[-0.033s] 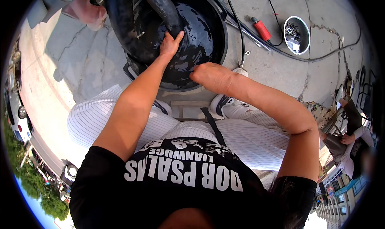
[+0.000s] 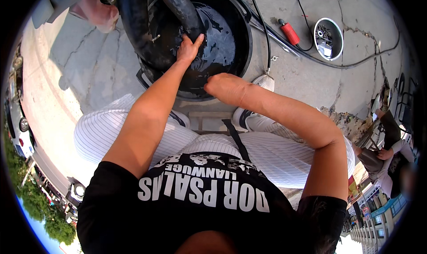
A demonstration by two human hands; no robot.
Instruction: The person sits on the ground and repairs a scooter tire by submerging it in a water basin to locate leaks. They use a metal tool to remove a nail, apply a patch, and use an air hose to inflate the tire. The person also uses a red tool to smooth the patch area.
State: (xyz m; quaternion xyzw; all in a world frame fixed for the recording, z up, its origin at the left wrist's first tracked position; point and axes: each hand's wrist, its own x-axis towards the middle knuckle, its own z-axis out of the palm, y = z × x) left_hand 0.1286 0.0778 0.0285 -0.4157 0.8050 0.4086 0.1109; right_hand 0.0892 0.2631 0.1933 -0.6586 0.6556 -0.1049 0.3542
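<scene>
One thick black rubber tube [image 2: 180, 7], gripped by the left hand [image 2: 189, 50], dips into a round black water-holding tub [image 2: 248, 44] — seemingly an immersing step; the right hand [image 2: 222, 85] curls, contents unclear. Next: probably a steady turn.

A black short-sleeved T-shirt [image 2: 120, 223] bears large white block lettering [image 2: 202, 193] and a printed graphic [image 2: 231, 163]; white trousers [image 2: 100, 127] carry thin dark pinstripes [image 2: 284, 158], a flat black strap [image 2: 235, 138] shows beyond the shirt's hem, and the pale shoes [image 2: 242, 118] have dark stripes.
</scene>
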